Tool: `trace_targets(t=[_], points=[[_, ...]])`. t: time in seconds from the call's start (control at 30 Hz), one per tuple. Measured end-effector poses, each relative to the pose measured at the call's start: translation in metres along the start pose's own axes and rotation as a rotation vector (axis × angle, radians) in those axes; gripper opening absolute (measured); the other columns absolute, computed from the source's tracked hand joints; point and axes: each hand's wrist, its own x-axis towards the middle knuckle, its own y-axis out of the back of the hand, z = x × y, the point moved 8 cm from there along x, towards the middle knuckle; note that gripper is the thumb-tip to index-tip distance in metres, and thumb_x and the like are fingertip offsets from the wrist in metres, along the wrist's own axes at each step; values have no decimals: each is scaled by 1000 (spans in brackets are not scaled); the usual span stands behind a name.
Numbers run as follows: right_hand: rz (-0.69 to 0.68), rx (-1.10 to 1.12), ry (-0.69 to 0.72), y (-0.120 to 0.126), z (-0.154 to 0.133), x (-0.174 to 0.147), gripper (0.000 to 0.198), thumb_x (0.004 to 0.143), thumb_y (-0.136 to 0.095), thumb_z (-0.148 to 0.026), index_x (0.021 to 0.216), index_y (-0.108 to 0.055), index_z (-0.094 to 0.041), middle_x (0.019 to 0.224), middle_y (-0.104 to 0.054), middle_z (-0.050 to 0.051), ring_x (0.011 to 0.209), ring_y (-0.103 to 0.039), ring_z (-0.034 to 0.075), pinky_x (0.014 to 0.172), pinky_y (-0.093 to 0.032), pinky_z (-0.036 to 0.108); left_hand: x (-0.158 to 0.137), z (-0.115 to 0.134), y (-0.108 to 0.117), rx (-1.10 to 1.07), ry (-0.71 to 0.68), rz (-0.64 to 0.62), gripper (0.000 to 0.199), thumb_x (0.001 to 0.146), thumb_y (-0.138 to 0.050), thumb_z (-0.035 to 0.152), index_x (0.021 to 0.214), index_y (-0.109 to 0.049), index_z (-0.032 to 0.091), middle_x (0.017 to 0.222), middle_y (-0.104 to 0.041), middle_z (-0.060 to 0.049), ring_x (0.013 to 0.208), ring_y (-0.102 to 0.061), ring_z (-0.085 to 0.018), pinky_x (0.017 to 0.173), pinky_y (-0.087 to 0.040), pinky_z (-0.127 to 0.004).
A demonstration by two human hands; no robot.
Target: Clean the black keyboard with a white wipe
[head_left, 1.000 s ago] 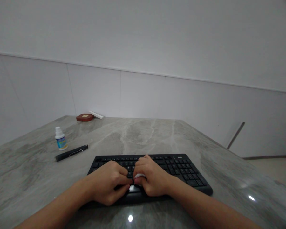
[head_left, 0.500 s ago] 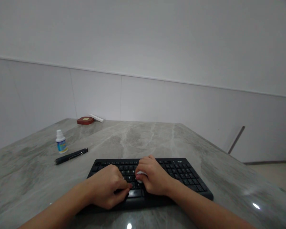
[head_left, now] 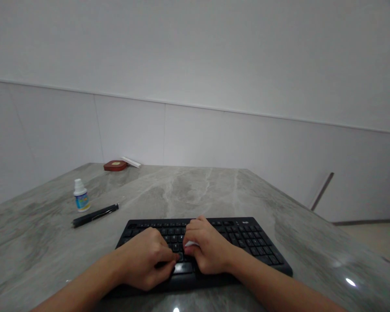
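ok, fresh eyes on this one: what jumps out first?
The black keyboard at bottom centre, with the left hand and right hand over its keys. Next, a small white piece pinched in the right hand. Then the upright white bottle with a blue label, to the left beyond a black pen-like object.

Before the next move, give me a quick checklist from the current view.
1. Right hand gripping the white piece: ok, it shows between the curled fingers.
2. Left hand free of any item: cannot tell, the inside of the grip is hidden.
3. Keyboard on the table, keys up: ok.
4. All keys visible: not ok, both hands cover some.
5. Bottle upright, apart from the keyboard: ok.
6. Black pen apart from the keyboard: ok.
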Motion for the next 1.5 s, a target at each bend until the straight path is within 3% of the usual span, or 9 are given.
trace_targets(t=[0.13, 0.4, 0.77, 1.07, 1.27, 1.5], points=[[-20, 14, 41, 0, -5, -2, 12, 70, -65, -6, 73, -62, -17, 78, -67, 0, 81, -59, 16, 80, -34, 34, 1, 2, 1, -8, -4, -4, 22, 85, -49, 11, 66, -60, 17, 51, -60, -1, 42, -52, -12, 43, -28, -29], [56, -67, -85, 10, 18, -1, 7, 79, -66, -9, 80, -65, -16, 82, -69, 2, 85, -61, 18, 82, -35, 36, -2, 0, 2, -63, -13, 11, 22, 88, -49, 10, 74, -64, 17, 53, -61, -1, 43, -53, -12, 44, -29, -29], [20, -60, 72, 6, -2, -1, 9, 81, -64, -9, 78, -62, -17, 81, -70, 3, 82, -61, 18, 78, -35, 35, -1, -2, 4, -110, -10, 0, 28, 91, -49, 13, 66, -60, 17, 52, -59, 0, 44, -53, -11, 47, -33, -26], [57, -16, 41, 7, 2, -1, 9, 83, -64, -8, 81, -64, -17, 83, -69, 3, 86, -61, 19, 80, -36, 35, -1, -3, 3, -93, 26, -18, 34, 94, -48, 17, 63, -62, 16, 52, -61, -2, 45, -54, -11, 49, -36, -25], [-27, 25, 152, 3, -12, -1, 8, 83, -64, -9, 80, -65, -16, 81, -68, 2, 81, -61, 17, 80, -37, 34, 0, -4, 4, -102, 30, -28, 31, 93, -49, 17, 66, -64, 16, 54, -62, -2, 47, -55, -12, 49, -36, -24], [27, -41, 30, 3, -1, 1, 6, 85, -64, -11, 84, -65, -17, 85, -70, 3, 87, -62, 18, 81, -35, 34, -1, -5, 3, -122, 29, -19, 28, 93, -50, 16, 77, -72, 14, 61, -69, -5, 50, -60, -12, 51, -40, -23]])
